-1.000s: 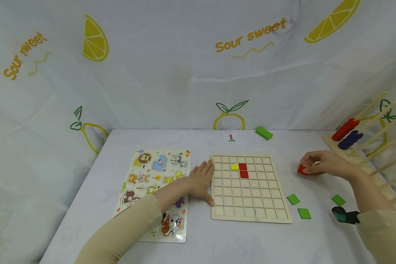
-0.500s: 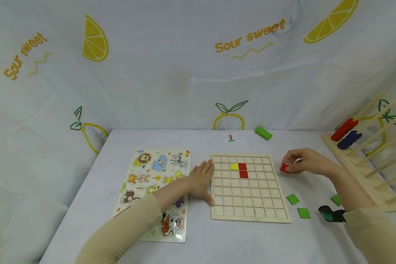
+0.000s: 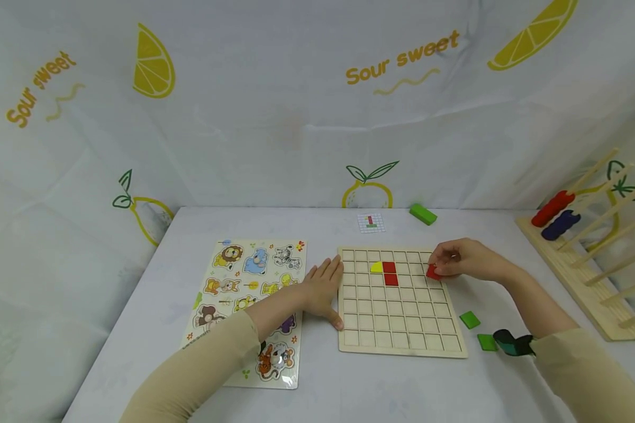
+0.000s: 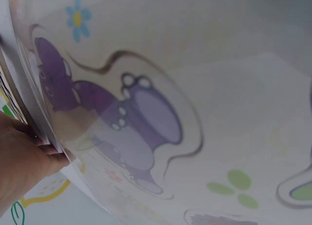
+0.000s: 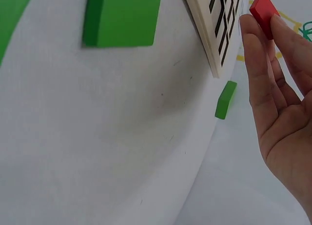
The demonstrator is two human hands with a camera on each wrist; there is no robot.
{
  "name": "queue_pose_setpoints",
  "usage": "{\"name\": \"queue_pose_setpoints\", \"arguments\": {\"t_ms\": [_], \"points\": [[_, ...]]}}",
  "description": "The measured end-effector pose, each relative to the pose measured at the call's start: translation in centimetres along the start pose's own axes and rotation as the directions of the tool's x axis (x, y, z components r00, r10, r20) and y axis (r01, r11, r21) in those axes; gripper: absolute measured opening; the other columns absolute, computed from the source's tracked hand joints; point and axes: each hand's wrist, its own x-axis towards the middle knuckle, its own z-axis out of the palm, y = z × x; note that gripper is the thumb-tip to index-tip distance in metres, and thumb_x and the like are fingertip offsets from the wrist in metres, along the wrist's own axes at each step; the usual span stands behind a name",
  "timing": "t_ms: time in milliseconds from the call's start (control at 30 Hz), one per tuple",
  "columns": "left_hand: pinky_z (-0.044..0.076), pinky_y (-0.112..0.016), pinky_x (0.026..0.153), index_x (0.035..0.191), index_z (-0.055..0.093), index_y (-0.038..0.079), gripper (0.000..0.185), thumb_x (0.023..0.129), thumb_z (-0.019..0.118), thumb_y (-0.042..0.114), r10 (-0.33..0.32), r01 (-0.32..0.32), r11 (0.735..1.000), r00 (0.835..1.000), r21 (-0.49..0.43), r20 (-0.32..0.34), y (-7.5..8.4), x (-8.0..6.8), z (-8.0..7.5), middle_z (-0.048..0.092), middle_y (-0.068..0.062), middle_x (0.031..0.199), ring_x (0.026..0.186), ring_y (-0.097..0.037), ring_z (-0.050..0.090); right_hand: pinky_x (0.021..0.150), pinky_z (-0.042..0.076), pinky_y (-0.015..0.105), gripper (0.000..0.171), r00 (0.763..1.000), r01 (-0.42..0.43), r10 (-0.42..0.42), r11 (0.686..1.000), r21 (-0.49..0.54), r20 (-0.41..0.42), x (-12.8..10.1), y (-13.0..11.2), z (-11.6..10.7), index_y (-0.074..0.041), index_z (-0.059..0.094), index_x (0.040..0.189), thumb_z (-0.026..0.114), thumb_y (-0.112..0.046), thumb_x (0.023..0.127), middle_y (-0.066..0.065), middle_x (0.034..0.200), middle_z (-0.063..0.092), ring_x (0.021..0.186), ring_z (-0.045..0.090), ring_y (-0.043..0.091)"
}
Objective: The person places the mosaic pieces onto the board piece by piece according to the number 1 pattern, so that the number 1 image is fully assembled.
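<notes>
1. 3 red tiles (image 3: 391, 279) show in the head view: 2 fill adjoining cells of the grid board (image 3: 387, 322), and 1 held tile (image 3: 432, 272) is at the board's right edge, pinched by the fingers of the right hand (image 3: 464, 258); also 1 yellow piece (image 3: 377, 268), 2 green tiles (image 3: 470, 319) on the desk (image 3: 376, 388), 1 green block (image 3: 423, 214), 1 pattern card (image 3: 371, 222), 1 animal puzzle (image 3: 275, 385); the left hand (image 3: 321, 291) lies flat, fingers straight, touching the grid board, gripping nothing
2. Left wrist view: 1 purple animal (image 4: 158, 110) looms large; the left hand is only partly seen, its contact unclear here
3. Right wrist view: the fingers are parted only by the held tile; it looks thin, light, stiff and hard to break, probably smooth enough to swivel, so opposite edges seem the surest hold
</notes>
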Motion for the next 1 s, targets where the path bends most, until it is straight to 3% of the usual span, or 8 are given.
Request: {"name": "queue_pose_setpoints", "arguments": {"t_ms": [633,1000], "points": [[0.005,-0.048,0.129,0.159,-0.003,0.005,0.134,0.070,0.081,0.059,-0.003,0.003,1.000,1.000,0.002,0.005,0.0,-0.1,0.0,-0.013,-0.010,0.168,0.158,-0.029,-0.007,0.066,0.053,0.022,0.009,0.991,0.117,-0.118,0.993,0.008,0.064,2.1,-3.1,2.7,-0.009,0.071,0.097,0.070,-0.012,0.089,0.002,0.081,0.064,0.076,0.056,0.010],[0.005,-0.047,0.129,0.159,-0.004,0.005,0.134,0.070,0.081,0.059,0.002,-0.002,1.000,1.000,0.004,0.007,0.0,0.0,-0.1,-0.014,-0.010,0.168,0.158,-0.029,-0.007,0.069,0.051,0.022,0.006,0.987,0.128,-0.126,0.992,-0.012,0.104,3.0,-3.8,4.0,-0.013,0.071,0.094,0.071,-0.012,0.088,-0.001,0.079,0.067,0.075,0.058,0.012]]}}
